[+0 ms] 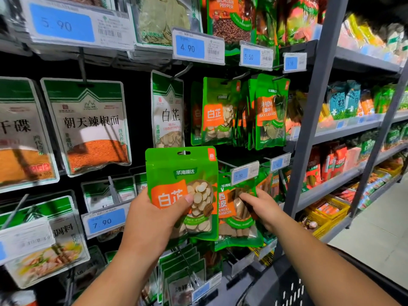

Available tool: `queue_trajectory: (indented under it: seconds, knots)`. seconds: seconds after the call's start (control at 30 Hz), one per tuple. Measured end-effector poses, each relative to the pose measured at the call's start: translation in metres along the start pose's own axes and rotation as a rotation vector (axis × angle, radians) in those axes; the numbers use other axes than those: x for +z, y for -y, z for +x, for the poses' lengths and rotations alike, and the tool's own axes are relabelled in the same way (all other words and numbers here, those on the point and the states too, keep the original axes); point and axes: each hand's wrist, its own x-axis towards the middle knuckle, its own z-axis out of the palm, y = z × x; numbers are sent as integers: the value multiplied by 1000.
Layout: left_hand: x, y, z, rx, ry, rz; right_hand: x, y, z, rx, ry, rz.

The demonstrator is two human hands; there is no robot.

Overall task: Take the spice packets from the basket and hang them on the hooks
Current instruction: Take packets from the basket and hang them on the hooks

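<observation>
My left hand [152,219] grips a green spice packet [183,173] with an orange label and pale root slices, held upright in front of the hook wall. Its hang hole is at the top. My right hand [262,208] is just to the right, fingers loosely curled, fingertips touching a hanging green cinnamon packet [237,221]. Matching green packets [217,111] of the same root slices hang on a hook [240,75] above, under the 4.90 tag. The dark basket [284,288] shows at the bottom right; its contents are hidden.
Rows of hooks carry white-green packets [88,124] at left and bay leaf packets [270,111] at right. Price tags [198,46] stick out on hook ends. A grey shelf upright [313,107] stands right, then stocked shelves and a yellow crate [326,215].
</observation>
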Motion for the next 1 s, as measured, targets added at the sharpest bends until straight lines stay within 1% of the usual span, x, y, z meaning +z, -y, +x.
queue_trajectory:
  seconds: [0.13, 0.23, 0.33, 0.4, 0.47, 0.53, 0.6, 0.67, 0.8, 0.93, 1.0]
  knots:
    - [1, 6, -3, -5, 3, 6, -5, -1, -10, -36, -67, -21]
    - [6, 12, -8, -15, 26, 17, -12, -6, -20, -27, -166, -41]
    - [16, 17, -11, -14, 57, 22, -12, -6, -37, -96, -199, 13]
    - [25, 20, -12, -14, 98, 8, -2, 3, -58, -139, -167, 106]
    - [36, 25, -13, -33, 147, -12, 8, 11, -78, -155, -42, 252]
    - [47, 27, -14, -55, 172, -40, 14, 18, -95, -185, 66, 341]
    - [58, 32, -15, -65, 195, -55, 16, 23, -108, -213, 109, 384]
    - [67, 37, -16, -62, 208, -52, 15, 23, -115, -230, 88, 389]
    - [77, 48, -17, -43, 289, -1, 5, 14, -118, -172, 18, 399]
    - [75, 68, -9, -127, 406, 39, -16, -4, -116, -97, -65, 466]
    - [71, 85, 2, -125, 374, 137, -29, -12, -114, -69, -106, 508]
